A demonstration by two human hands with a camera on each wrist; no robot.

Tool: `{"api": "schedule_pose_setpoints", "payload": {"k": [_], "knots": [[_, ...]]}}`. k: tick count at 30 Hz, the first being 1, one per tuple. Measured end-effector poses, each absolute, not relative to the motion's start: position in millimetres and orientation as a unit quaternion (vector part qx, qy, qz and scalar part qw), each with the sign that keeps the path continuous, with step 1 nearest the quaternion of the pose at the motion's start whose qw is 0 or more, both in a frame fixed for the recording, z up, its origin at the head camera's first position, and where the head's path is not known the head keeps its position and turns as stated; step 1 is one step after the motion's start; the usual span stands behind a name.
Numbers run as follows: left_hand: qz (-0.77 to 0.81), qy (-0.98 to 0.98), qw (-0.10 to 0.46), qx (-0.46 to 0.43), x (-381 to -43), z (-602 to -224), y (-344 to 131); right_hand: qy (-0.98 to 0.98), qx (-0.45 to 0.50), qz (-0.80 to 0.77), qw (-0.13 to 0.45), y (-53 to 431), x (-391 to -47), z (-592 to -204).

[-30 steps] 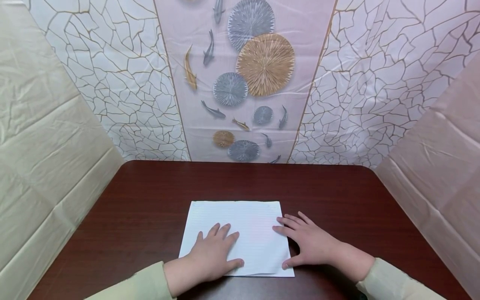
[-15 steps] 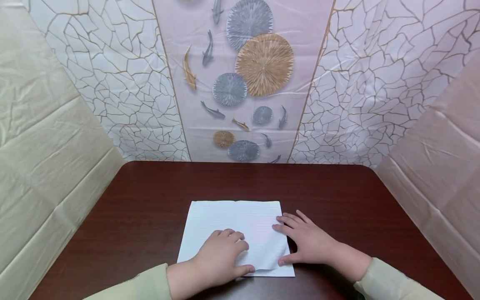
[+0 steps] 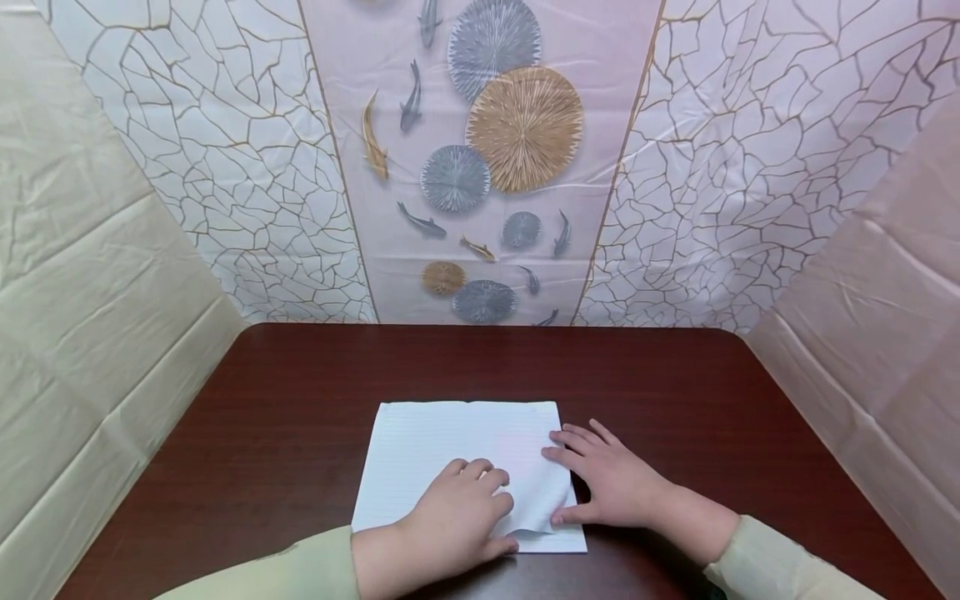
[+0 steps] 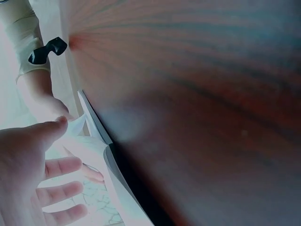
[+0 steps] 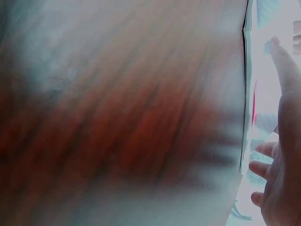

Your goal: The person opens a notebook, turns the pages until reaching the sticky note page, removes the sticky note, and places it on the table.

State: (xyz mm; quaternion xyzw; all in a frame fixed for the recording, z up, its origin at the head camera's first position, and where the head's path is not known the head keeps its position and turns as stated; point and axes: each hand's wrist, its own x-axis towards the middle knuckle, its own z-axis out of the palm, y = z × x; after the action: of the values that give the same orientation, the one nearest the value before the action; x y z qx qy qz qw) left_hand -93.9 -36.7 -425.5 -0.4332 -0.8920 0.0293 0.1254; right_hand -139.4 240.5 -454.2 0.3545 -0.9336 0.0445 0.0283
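An open notebook with ruled white pages lies on the table in the head view. Its lower right page curls up, baring the sheet beneath along the bottom. Over the lower middle, my left hand has its fingers loosely bent above the paper, thumb near the bottom edge. The left wrist view shows this left hand with separated fingers and nothing gripped. My right hand spreads at the notebook's right side, fingertips resting on the edge and thumb touching the curled page. In the right wrist view, the right hand is partly cut off.
The dark reddish-brown table stretches behind and beside the notebook. Pale cloth hangs on both sides, and a patterned backdrop with fish and discs stands behind. A black band device sits on the right forearm.
My left hand has slid right across the notebook and its spread fingers have bent. The lower right page has curled up more. My right hand has stayed nearly in place.
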Motion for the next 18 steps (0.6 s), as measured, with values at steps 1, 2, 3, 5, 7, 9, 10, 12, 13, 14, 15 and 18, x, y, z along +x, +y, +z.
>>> {"api": "schedule_pose_setpoints", "payload": {"k": [1, 2, 3, 5, 7, 9, 10, 12, 13, 14, 15, 18], "knots": [[0.031, -0.891, 0.129, -0.434, -93.7, -425.5, -36.5, -0.934, 0.354, 0.043, 0.028, 240.4, -139.5, -454.2], [0.033, -0.89, 0.131, -0.435, -93.6, -425.6, -36.1, -0.934, 0.354, 0.042, 0.028, 240.5, -139.6, -454.5], [0.033, -0.89, 0.133, -0.436, -93.7, -425.9, -35.9, -0.933, 0.355, 0.042, 0.029, 240.5, -139.8, -454.5], [0.034, -0.888, 0.136, -0.437, -93.8, -426.2, -35.7, -0.932, 0.358, 0.043, 0.033, 240.4, -140.2, -454.3], [0.032, -0.887, 0.139, -0.439, -94.2, -427.1, -35.4, -0.93, 0.363, 0.046, 0.038, 240.2, -140.6, -454.1], [0.031, -0.887, 0.138, -0.44, -94.5, -427.4, -35.2, -0.927, 0.368, 0.05, 0.044, 240.0, -140.7, -453.1], [0.03, -0.886, 0.138, -0.441, -94.5, -427.2, -35.1, -0.927, 0.369, 0.052, 0.046, 239.8, -140.8, -452.6], [0.029, -0.886, 0.138, -0.442, -94.6, -427.3, -34.9, -0.925, 0.373, 0.054, 0.05, 239.5, -140.7, -452.0], [0.027, -0.885, 0.139, -0.443, -94.6, -427.2, -34.8, -0.924, 0.375, 0.055, 0.052, 239.4, -140.6, -451.6], [0.025, -0.885, 0.139, -0.444, -94.6, -427.2, -34.7, -0.923, 0.376, 0.057, 0.053, 239.4, -140.6, -451.3], [0.022, -0.885, 0.139, -0.444, -94.6, -427.1, -34.4, -0.922, 0.378, 0.059, 0.054, 239.4, -140.5, -451.0], [0.012, -0.885, 0.138, -0.445, -94.7, -427.9, -33.8, -0.919, 0.385, 0.07, 0.053, 239.7, -140.1, -449.7]]}}
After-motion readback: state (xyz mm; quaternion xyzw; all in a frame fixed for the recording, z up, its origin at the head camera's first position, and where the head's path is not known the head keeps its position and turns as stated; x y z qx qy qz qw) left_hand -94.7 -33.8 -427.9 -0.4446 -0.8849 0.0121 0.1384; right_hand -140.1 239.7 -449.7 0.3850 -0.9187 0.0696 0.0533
